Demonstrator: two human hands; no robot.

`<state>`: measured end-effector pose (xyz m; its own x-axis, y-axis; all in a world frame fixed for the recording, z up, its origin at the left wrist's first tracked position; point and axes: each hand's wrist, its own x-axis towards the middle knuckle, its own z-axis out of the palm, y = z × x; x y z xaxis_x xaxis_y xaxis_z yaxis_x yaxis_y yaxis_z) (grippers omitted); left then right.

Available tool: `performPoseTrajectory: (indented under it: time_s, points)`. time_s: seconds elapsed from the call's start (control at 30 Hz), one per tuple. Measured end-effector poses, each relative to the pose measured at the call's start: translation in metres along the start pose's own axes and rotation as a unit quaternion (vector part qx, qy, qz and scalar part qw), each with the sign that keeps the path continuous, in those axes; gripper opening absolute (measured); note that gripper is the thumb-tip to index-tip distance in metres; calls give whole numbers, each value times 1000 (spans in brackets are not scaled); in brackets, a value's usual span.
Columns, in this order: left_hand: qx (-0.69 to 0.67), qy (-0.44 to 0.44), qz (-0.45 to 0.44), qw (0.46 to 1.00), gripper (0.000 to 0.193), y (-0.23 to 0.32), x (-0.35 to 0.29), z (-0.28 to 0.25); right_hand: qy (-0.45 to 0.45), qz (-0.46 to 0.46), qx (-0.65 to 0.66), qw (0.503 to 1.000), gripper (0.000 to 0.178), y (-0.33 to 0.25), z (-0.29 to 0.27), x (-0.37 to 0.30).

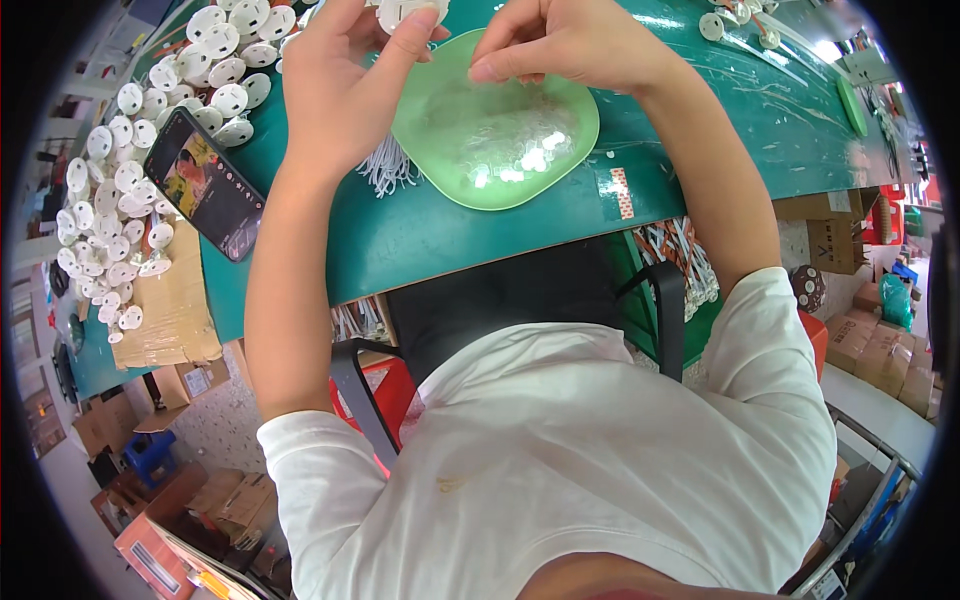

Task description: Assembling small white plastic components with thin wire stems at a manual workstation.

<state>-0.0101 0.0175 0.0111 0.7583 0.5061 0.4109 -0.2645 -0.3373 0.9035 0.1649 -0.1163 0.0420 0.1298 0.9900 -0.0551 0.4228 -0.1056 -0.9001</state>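
My left hand [350, 85] is closed on a round white plastic disc [408, 13], pinched by its edge near the top of the view. The disc's upper part is cut off by the picture's edge. My right hand [545, 45] hovers over a light green plate [440, 165], thumb and fingers pressed together; whatever is between them is too small or hidden. Small shiny clear pieces [510, 150] lie spread in the plate. Below my left hand, a bundle of thin white wires [388, 168] sticks out beside the plate.
Many similar white discs [228, 98] are heaped at the left of the green table [400, 255]. A phone [205, 185] with a lit screen leans by them, near a sheet of cardboard [170, 300]. More discs with wires [740, 15] lie far right. A black chair armrest [665, 310] stands below the table edge.
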Motion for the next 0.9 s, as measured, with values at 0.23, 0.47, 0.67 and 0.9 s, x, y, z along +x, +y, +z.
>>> performPoseTrajectory:
  time_s: [0.23,0.47,0.67,0.9]
  points:
    - [-18,0,-15,1000,45,5,0,0,67,-73,21,995,14,12,4,3]
    - [0,-8,-2,1000,44,9,0,-1,54,-67,46,995,17,9,10,3]
    - [11,-21,-23,999,42,6,1,-1,85,-58,-29,994,16,4,11,-1]
    - [1,-14,6,1000,43,-1,2,-5,104,-57,97,988,17,4,15,1]
